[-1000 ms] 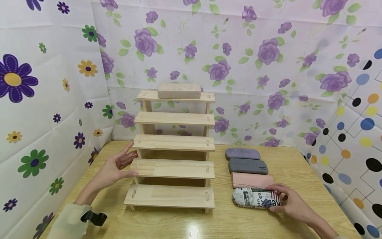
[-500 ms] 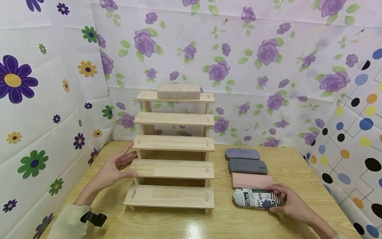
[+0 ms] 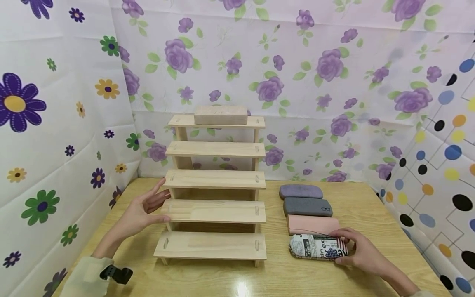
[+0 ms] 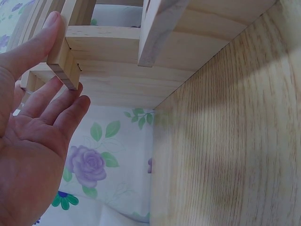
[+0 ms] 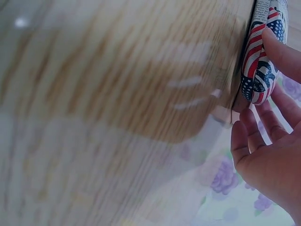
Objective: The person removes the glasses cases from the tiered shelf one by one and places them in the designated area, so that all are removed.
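A light wooden stepped display shelf (image 3: 215, 210) stands on the table. My left hand (image 3: 138, 211) holds its left end, thumb on one board and fingers reaching to the board above; the left wrist view shows the thumb (image 4: 40, 42) on a board's end. A beige glasses case (image 3: 220, 115) rests on the top tier. To the right, my right hand (image 3: 363, 252) pinches the end of a newspaper-print glasses case (image 3: 315, 246) lying on the table. Close up, that end of the case (image 5: 258, 70) shows stars and stripes between thumb and fingers.
Behind the printed case lie a pink case (image 3: 313, 225), a dark grey case (image 3: 308, 207) with a small glasses mark, and a purple-grey case (image 3: 300, 191), in a row. The wooden table (image 3: 200, 280) ends against flower-printed cloth (image 3: 308, 103) at the back and sides.
The head view has shifted very slightly. Both hands, the shelf and the cases keep their places.
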The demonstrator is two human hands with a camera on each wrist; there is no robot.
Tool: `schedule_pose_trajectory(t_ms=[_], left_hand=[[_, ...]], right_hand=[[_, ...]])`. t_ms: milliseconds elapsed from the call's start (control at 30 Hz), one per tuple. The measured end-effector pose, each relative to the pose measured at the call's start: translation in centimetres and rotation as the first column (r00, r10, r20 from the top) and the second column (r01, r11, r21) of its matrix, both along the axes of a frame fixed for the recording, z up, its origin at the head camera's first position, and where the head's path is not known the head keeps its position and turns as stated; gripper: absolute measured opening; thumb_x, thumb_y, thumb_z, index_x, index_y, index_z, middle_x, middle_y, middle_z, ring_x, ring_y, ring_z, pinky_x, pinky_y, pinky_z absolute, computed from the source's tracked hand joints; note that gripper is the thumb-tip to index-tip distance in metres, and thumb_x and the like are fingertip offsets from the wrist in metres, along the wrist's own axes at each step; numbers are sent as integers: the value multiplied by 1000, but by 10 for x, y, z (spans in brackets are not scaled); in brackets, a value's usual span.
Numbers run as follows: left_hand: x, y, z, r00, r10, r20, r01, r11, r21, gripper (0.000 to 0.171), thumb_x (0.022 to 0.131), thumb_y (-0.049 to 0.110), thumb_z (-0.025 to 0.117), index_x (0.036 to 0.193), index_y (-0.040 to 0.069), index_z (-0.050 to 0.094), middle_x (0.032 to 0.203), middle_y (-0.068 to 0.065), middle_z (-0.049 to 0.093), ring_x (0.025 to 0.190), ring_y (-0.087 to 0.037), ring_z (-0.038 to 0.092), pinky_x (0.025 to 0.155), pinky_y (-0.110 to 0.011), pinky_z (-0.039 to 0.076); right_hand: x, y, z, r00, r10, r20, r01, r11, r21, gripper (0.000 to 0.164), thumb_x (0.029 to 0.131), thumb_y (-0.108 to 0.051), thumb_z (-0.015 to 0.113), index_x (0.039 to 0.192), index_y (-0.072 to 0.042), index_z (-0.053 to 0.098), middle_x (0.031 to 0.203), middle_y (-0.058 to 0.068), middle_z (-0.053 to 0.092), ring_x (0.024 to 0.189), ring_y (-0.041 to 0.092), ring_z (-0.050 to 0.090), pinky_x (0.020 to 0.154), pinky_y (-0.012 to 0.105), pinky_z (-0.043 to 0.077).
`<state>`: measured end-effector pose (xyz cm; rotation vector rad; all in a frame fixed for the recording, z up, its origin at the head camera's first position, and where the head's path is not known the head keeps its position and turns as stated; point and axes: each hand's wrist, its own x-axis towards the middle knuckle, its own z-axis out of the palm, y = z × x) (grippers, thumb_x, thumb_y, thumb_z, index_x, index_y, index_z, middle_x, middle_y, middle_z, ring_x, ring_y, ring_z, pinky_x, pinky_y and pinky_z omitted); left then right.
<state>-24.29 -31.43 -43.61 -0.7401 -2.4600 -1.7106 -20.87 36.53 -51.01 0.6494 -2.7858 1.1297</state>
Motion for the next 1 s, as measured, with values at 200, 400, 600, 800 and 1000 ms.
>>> schedule_pose_trajectory(t_ms=[200,400,600,800,1000], left_hand=[[0,1,2,1000,0,-3,0,1000,4,112,83,0,89,170,18,20,155,-32,43,142,-26,48,110,-24,45],[1,0,1,1000,-2,-1,2,1000,1,112,84,0,88,170,19,20,155,-32,43,142,-22,49,111,-29,45],[2,1,1,1000,-1,-1,1,1000,1,111,84,0,88,170,20,21,155,-31,44,142,-26,48,110,-27,46],[1,1,2,1000,1,-3,-1,1000,2,111,84,0,88,170,19,21,155,-31,44,142,-28,48,110,-26,46],[1,0,0,1000,4,-3,-4,1000,-6,111,84,1,89,170,20,21,155,-30,44,142,-30,47,111,-28,46]], right_hand=[[0,1,0,1000,2,19,-1,1000,-14,67,67,-14,100,128,-10,72,123,9,64,87,15,50,62,27,44],[3,0,2,999,-7,42,8,1000,-21,69,67,-17,100,130,-12,72,124,8,64,89,16,51,63,26,44],[5,-3,21,999,-32,36,31,999,27,70,70,-25,99,133,-12,71,130,9,60,94,23,48,66,30,41],[3,-12,51,999,-9,-44,11,999,53,63,78,-22,96,134,-13,69,130,6,58,92,18,44,64,34,39],[-1,-29,78,996,-2,-84,8,997,79,60,79,-21,96,134,-19,70,132,6,57,94,14,46,68,32,44]])
